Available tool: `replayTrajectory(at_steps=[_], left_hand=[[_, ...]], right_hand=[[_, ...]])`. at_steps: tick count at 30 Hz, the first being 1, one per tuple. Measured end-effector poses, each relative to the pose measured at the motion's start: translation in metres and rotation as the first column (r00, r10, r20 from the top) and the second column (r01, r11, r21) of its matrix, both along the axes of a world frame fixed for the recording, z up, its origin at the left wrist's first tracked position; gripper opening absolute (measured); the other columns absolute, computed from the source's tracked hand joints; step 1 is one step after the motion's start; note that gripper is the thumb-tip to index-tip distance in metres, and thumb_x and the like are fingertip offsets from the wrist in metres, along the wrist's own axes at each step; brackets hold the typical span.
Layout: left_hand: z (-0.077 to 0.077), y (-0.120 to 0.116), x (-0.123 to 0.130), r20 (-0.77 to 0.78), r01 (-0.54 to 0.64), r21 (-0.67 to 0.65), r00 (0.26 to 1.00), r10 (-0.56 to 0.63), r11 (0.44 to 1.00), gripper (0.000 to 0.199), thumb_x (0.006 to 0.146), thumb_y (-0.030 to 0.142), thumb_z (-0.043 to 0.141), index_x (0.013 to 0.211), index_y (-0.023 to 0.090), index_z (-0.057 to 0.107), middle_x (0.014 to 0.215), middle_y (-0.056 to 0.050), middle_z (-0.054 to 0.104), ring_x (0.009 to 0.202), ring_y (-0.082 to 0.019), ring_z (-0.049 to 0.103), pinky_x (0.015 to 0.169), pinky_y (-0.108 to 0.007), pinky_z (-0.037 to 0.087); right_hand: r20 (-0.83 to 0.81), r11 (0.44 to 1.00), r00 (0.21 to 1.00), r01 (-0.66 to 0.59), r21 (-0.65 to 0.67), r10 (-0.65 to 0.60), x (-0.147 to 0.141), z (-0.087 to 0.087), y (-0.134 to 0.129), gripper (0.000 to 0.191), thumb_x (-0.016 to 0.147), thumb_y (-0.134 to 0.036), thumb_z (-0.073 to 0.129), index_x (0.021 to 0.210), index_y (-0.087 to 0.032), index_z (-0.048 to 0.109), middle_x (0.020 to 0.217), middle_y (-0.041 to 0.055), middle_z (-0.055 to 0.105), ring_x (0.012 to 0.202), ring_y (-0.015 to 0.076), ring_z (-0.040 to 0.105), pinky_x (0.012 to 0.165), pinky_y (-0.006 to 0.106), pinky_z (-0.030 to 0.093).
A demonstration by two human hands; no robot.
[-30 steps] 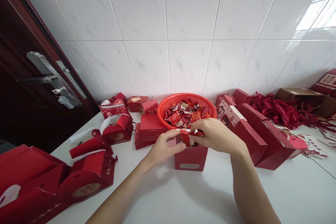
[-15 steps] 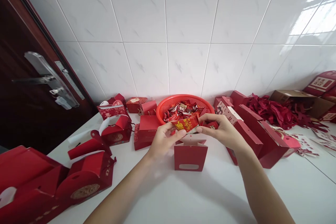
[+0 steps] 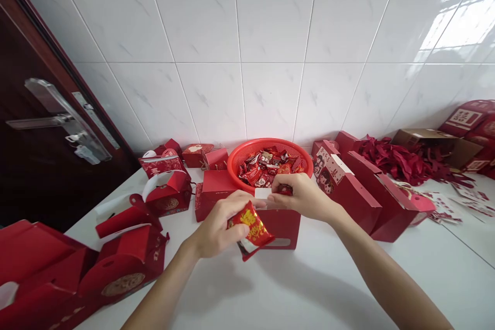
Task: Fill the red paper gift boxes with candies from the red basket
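Note:
My left hand (image 3: pixel 222 224) pinches a red candy packet with gold print (image 3: pixel 253 227), tilted in front of a red paper box (image 3: pixel 284 227) that stands upright on the white table. My right hand (image 3: pixel 301 195) is closed on a small dark red packet (image 3: pixel 285 190) just above the box's top edge. A white flap or card (image 3: pixel 263 194) shows between the two hands. Behind them, a red plastic basket (image 3: pixel 232 161) holds many wrapped candies (image 3: pixel 266 165). The box's opening is mostly hidden by my hands.
Red boxes (image 3: pixel 127 263) line the left side, with another closed box (image 3: pixel 216 188) beside the basket. On the right stand tall red boxes (image 3: pixel 358 201), dark red ribbons (image 3: pixel 398 160) and a cardboard box (image 3: pixel 429 139). A tiled wall rises behind.
My left hand has moved left and down with the gold-printed packet, now in front of the box. My right hand has shifted slightly left. The view has shifted a little.

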State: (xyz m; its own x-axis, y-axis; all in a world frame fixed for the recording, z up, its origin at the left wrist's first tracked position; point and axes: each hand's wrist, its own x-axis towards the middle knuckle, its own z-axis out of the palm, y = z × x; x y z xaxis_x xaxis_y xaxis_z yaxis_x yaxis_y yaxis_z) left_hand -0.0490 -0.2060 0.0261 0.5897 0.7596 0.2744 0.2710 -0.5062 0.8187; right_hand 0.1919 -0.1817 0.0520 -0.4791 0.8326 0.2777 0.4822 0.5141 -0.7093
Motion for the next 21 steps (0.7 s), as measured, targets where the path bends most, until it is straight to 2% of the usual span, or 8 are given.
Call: replayTrajectory(at_steps=[2,5,8,10,12,15,18,21], left_hand=[[-0.002,-0.006,0.002,-0.081,0.029,0.099,0.997,-0.021,0.995,0.028,0.074,0.020,0.055,0.099,0.019,0.069,0.133,-0.010,0.066,0.129,-0.031,0.052,0.109,-0.044,0.043],[-0.004,-0.010,0.006,-0.140,0.019,0.146,0.990,0.001,0.989,0.014,0.077,0.020,0.055,0.086,0.019,0.065,0.137,-0.012,0.064,0.130,-0.032,0.052,0.107,-0.043,0.045],[-0.006,-0.012,0.008,-0.164,0.004,0.132,0.986,0.018,0.991,0.008,0.077,0.021,0.054,0.080,0.019,0.061,0.138,-0.012,0.063,0.123,-0.031,0.056,0.102,-0.040,0.048],[-0.007,-0.011,0.007,-0.173,0.006,0.112,0.985,0.013,0.994,0.008,0.078,0.020,0.053,0.079,0.019,0.060,0.141,-0.012,0.060,0.122,-0.030,0.057,0.100,-0.039,0.049],[-0.009,-0.011,0.007,-0.171,0.010,0.099,0.985,0.007,0.995,0.008,0.078,0.020,0.052,0.079,0.019,0.060,0.143,-0.012,0.057,0.123,-0.029,0.057,0.100,-0.038,0.049],[-0.010,-0.010,0.007,-0.160,0.018,0.089,0.987,-0.003,0.996,0.007,0.078,0.021,0.053,0.077,0.019,0.059,0.144,-0.012,0.056,0.126,-0.030,0.055,0.102,-0.038,0.049],[-0.010,-0.011,0.007,-0.148,0.029,0.089,0.989,-0.016,0.996,0.006,0.079,0.022,0.054,0.077,0.019,0.059,0.146,-0.011,0.054,0.129,-0.032,0.051,0.106,-0.040,0.047],[-0.009,-0.012,0.008,-0.150,0.026,0.094,0.989,-0.011,0.995,0.007,0.079,0.022,0.054,0.076,0.019,0.059,0.146,-0.012,0.054,0.129,-0.033,0.051,0.106,-0.042,0.046]], right_hand=[[0.034,0.999,0.999,-0.023,0.029,0.022,-0.002,-0.002,0.002,0.017,0.087,-0.027,0.064,0.073,-0.019,0.060,0.067,-0.0010,0.060,0.060,0.0106,0.048,0.055,0.023,0.034],[-0.041,0.999,0.999,0.025,0.026,-0.024,-0.001,-0.002,0.002,0.018,0.088,-0.034,0.063,0.078,-0.020,0.061,0.068,-0.0013,0.058,0.057,0.0104,0.045,0.053,0.024,0.033],[-0.257,0.986,0.961,0.067,-0.151,-0.105,0.002,0.003,0.001,0.011,0.085,-0.032,0.059,0.087,-0.022,0.053,0.068,-0.0036,0.058,0.050,0.0102,0.044,0.048,0.024,0.034],[-0.378,0.951,0.918,0.001,-0.311,-0.124,0.004,0.006,0.000,0.009,0.079,-0.025,0.052,0.085,-0.024,0.046,0.060,-0.0063,0.055,0.045,0.0109,0.044,0.045,0.024,0.034],[-0.434,0.921,0.892,-0.059,-0.385,-0.125,0.003,0.008,0.000,0.010,0.074,-0.021,0.049,0.081,-0.024,0.042,0.052,-0.0071,0.053,0.043,0.0123,0.047,0.043,0.024,0.035],[-0.461,0.944,0.881,-0.057,-0.326,-0.107,0.000,0.005,-0.001,0.008,0.073,-0.019,0.055,0.078,-0.022,0.050,0.061,-0.0031,0.061,0.055,0.0132,0.056,0.050,0.023,0.042],[-0.463,0.970,0.883,-0.044,-0.237,-0.073,-0.005,-0.005,-0.001,0.006,0.076,-0.022,0.061,0.081,-0.019,0.060,0.073,-0.0010,0.063,0.063,0.0128,0.057,0.058,0.025,0.048],[-0.359,0.994,0.930,0.042,-0.104,-0.077,-0.008,-0.014,-0.001,0.007,0.079,-0.020,0.060,0.083,-0.020,0.065,0.078,0.0007,0.066,0.071,0.0150,0.060,0.063,0.027,0.049]])
